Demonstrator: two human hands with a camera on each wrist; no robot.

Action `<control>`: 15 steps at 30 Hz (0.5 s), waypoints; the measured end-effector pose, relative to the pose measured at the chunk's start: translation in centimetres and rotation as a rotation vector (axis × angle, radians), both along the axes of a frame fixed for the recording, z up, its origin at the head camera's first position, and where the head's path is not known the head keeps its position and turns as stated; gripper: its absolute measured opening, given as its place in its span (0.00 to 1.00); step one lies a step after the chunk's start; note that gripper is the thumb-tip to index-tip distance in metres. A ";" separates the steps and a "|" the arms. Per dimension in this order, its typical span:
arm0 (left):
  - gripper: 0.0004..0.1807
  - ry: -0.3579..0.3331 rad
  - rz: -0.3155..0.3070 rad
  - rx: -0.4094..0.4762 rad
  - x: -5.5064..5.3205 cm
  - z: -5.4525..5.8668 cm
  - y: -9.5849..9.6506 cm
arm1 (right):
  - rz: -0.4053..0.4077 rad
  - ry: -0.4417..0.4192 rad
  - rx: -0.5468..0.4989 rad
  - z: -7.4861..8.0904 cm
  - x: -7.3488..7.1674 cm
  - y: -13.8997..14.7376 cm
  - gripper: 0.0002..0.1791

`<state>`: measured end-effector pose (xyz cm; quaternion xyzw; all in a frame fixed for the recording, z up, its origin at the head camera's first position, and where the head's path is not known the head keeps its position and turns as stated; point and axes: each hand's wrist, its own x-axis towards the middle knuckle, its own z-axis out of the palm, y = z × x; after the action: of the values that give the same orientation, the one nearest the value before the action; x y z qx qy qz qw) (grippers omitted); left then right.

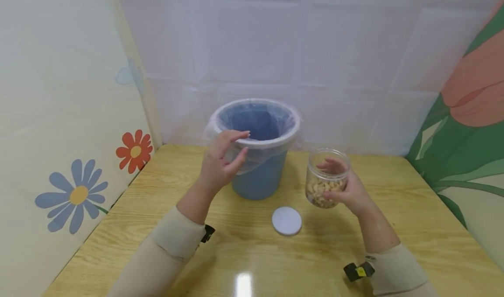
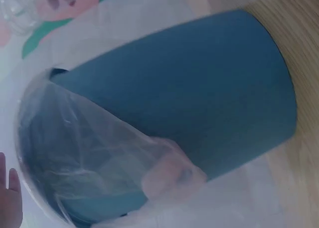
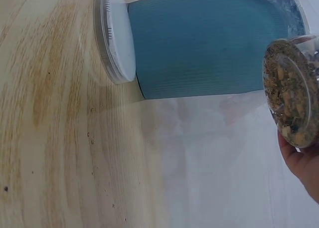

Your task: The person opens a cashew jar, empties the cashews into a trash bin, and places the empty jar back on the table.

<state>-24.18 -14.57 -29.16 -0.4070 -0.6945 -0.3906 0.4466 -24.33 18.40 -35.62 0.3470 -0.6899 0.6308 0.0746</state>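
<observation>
My right hand [image 1: 350,192] grips a clear jar [image 1: 327,159] from its right side, thumb in front and fingers behind. Pale pieces that look like nuts [image 1: 320,190] fill its lower part, and its mouth is uncovered. In the right wrist view the jar's round bottom [image 3: 289,96] shows, raised off the table. My left hand [image 1: 222,159] hovers at the near left rim of a blue trash bin [image 1: 257,176], thumb and index finger apart with nothing between them. A thin clear bag [image 2: 94,143] lines the bin and hangs over its rim. The white lid [image 1: 287,221] lies on the table before the bin.
The wooden table [image 1: 244,244] ends at a white sheet-covered wall [image 1: 252,39] close behind the bin. Flower-printed side walls stand left [image 1: 59,113] and right [image 1: 472,157]. Each sleeve carries a small black wrist device.
</observation>
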 end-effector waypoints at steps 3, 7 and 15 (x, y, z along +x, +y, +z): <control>0.16 0.048 0.052 -0.007 -0.8 -0.4 -0.5 | 0.006 0.001 -0.007 0.0 -0.1 0.0 0.42; 0.15 0.098 0.127 -0.039 -1.9 -1.1 -0.9 | 0.011 0.010 -0.012 0.0 -0.2 -0.1 0.42; 0.11 0.146 0.149 -0.087 -3.2 -1.8 -1.4 | 0.020 0.019 -0.023 0.2 -0.6 0.0 0.43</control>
<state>-27.42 -15.94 -30.95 -0.4006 -0.7047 -0.2952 0.5058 -24.89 18.42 -35.39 0.3590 -0.6784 0.6362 0.0785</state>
